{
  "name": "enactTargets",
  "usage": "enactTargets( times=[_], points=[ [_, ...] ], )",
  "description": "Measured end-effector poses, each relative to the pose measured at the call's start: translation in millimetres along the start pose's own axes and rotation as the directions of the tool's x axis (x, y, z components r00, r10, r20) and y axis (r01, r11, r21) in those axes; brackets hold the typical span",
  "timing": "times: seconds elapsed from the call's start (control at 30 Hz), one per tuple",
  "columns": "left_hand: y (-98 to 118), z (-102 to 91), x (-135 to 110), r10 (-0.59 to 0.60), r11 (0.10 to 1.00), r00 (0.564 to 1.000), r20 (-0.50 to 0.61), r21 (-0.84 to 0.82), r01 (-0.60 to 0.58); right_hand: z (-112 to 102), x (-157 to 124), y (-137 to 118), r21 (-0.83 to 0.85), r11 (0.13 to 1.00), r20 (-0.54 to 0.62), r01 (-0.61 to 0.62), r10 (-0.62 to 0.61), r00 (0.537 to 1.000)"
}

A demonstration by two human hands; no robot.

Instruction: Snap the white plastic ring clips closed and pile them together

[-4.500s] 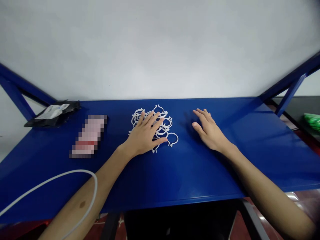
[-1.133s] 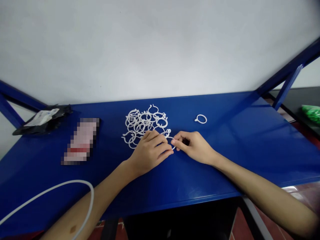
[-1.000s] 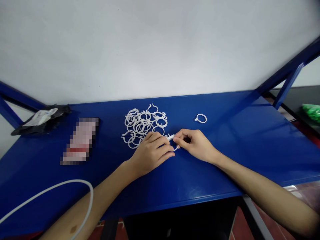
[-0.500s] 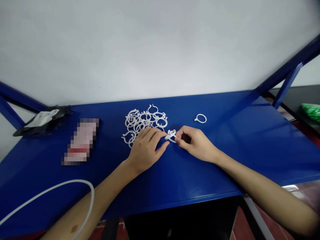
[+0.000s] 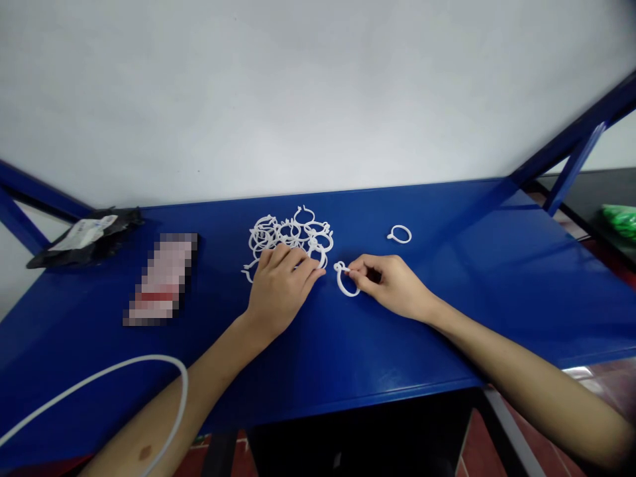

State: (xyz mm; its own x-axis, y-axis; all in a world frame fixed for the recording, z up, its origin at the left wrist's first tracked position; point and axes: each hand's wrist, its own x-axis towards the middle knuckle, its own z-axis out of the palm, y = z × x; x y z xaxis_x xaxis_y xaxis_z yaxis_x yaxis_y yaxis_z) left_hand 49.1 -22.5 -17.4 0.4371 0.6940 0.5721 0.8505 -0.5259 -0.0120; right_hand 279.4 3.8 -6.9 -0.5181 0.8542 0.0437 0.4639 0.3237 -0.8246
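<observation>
My right hand (image 5: 390,281) pinches a white plastic ring (image 5: 348,293) with a small eyelet, like a curtain ring, between thumb and fingertips just over the blue table. To its left, my left hand (image 5: 281,281) is closed at thumb and index on another white ring (image 5: 322,258) at the near edge of a pile of similar rings (image 5: 288,230). Several rings in that pile have a gap with small knobs at the ends. The left hand covers the pile's near part. Farther right lies a single closed ring (image 5: 401,234), apart from both hands.
A dark flat object with a blurred-out face (image 5: 161,278) lies left of the pile. Behind it is a black plastic bag with a white label (image 5: 84,233). A white cable (image 5: 124,362) loops over my left forearm. A white wall (image 5: 318,99) rises behind the blue table (image 5: 298,391).
My hands have moved apart. The left hand has shifted left to the pile with a ring at its fingertips. The right hand keeps a ring, now hanging lower and seen separately.
</observation>
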Motion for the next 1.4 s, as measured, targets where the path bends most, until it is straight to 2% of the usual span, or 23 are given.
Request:
enactTargets(
  times=[0.1,0.2,0.33,0.47,0.6,0.8,1.0,1.2,1.4],
  points=[
    [-2,-0.4,-1,-0.011,0.996,0.996,0.086,0.091,0.003,0,1,1,-0.019,1.000,-0.052,-0.011,0.010,0.999],
    [1,-0.7,-1,-0.052,0.995,0.991,0.126,0.087,0.041,0,2,1,-0.025,1.000,-0.087,0.003,-0.005,0.996],
    [9,-4.3,2,-0.142,0.986,0.988,0.054,-0.086,0.146,0,1,0,-0.002,0.999,-0.098,0.046,-0.046,0.994],
    [12,-7.4,5,-0.170,0.942,0.985,-0.012,-0.296,0.159,1,-1,-3,0.022,0.993,-0.082,0.116,-0.114,0.990],
    [12,-7.5,4,-0.132,0.910,0.991,-0.003,-0.397,0.120,2,-4,-6,-0.008,0.976,-0.087,0.216,-0.216,0.973],
    [13,-7.7,4,-0.114,0.896,0.993,-0.039,-0.437,0.086,5,-9,-9,0.062,0.977,-0.070,0.205,-0.200,0.977],
    [15,-3.9,1,-0.059,0.888,0.996,-0.069,-0.459,0.021,9,-9,-5,0.032,0.952,-0.084,0.306,-0.302,0.949],
    [18,-4.1,0,0.028,0.889,0.986,-0.163,-0.447,-0.099,10,-13,-5,-0.040,0.890,-0.072,0.454,-0.455,0.887],
    [24,-4.3,-2,0.118,0.899,0.968,-0.220,-0.390,-0.199,13,-22,-10,-0.162,0.837,-0.034,0.524,-0.535,0.844]
  ],
)
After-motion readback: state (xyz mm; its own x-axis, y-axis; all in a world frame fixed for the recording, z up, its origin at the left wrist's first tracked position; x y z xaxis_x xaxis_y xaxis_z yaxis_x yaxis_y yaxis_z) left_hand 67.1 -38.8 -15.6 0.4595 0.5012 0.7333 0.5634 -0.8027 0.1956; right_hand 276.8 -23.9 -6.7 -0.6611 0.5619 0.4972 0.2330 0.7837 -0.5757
